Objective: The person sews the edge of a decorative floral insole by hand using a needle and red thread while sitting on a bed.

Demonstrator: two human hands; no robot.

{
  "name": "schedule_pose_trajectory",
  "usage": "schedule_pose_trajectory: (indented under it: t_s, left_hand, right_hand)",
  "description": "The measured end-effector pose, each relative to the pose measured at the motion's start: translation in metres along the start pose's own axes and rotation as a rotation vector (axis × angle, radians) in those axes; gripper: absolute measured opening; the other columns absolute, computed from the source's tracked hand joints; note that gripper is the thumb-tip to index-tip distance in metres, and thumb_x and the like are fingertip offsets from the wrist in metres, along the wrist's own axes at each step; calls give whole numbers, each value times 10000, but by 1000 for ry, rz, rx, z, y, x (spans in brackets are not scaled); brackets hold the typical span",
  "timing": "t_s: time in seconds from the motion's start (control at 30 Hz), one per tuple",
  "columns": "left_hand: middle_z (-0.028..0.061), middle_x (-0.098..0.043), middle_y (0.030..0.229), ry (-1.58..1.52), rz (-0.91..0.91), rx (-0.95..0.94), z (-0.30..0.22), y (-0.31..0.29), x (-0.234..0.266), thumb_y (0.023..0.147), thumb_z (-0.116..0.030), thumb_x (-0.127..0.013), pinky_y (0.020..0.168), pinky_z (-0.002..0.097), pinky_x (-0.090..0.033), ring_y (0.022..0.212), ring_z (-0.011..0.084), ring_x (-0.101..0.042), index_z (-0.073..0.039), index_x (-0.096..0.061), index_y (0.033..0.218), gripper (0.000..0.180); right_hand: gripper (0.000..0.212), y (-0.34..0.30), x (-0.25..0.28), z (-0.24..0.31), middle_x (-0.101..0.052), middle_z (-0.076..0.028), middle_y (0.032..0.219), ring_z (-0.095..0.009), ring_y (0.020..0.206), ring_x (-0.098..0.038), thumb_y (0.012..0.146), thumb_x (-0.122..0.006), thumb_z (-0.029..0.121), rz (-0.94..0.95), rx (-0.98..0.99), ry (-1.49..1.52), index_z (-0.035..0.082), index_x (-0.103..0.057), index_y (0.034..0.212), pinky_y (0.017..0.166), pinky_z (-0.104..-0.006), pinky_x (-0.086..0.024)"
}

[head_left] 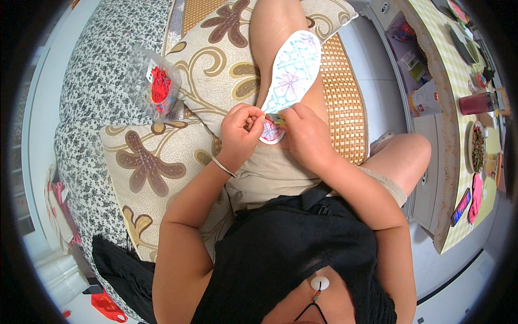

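A white shoe insole, stitched in blue, purple and red patterns, lies lengthwise on my bare leg. Its heel end is under my hands. My left hand is closed in a pinch at the insole's left edge; what sits between the fingertips is too small to make out. Close against it, my right hand is closed on a small tool with a grey metal end and a yellow-green part. The tool looks like thread snips, but the fingers cover most of it.
To the left, a clear plastic bag of red and other coloured thread rests on the sofa among patterned cushions. On the right stands a table with a checked cloth, holding a phone, a pink cloth and a jar.
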State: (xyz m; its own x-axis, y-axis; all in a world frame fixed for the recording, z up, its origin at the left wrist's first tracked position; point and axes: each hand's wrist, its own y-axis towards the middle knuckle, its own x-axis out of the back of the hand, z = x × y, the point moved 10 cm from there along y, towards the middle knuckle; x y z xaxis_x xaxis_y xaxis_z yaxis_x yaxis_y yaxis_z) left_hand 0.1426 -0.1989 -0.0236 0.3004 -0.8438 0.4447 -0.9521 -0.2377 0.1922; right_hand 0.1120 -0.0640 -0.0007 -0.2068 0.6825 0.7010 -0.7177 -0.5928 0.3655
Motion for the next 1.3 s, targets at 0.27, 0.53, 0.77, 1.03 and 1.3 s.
schedule_pose_trajectory:
  t_s: [0.27,0.53,0.77,1.03,1.3]
  left_hand:
    - [5,-530,777,23,18,0,-8,1,-3,807,34,-608,544,173,-366,605,24,-431,35,-601,825,19]
    - [8,-539,781,35,61,-19,-7,-2,9,781,45,-616,548,172,-353,612,23,-434,29,-613,822,45]
    - [13,-538,791,46,-103,37,1,5,27,760,46,-612,540,178,-360,606,23,-444,15,-620,820,68]
    - [112,-575,868,317,92,-461,-72,-10,-15,697,23,-662,623,320,-451,730,254,-564,-23,-645,862,173]
    - [107,-576,901,508,200,-605,-97,-24,-43,674,-6,-678,677,353,-441,778,267,-554,-34,-650,956,284]
  right_hand:
    - [232,-1,-1,-1,-523,-131,816,-317,804,-555,626,-619,11,4,10,10,32,-521,835,674,-403,-473]
    - [224,-12,22,-30,-583,-162,918,-335,835,-578,784,-628,61,-123,-172,179,5,-566,992,696,-383,-477]
    - [190,-51,27,-110,-625,-117,921,-173,784,-590,847,-607,57,-323,-530,520,-24,-591,1018,720,-282,-478]
    - [189,-85,16,-141,-616,-65,887,-99,766,-553,873,-583,30,-282,-693,630,-33,-558,1049,668,-241,-460]
    - [194,-89,27,-137,-614,-77,895,-118,802,-574,888,-568,34,-437,-622,719,-32,-532,1066,692,-242,-466]
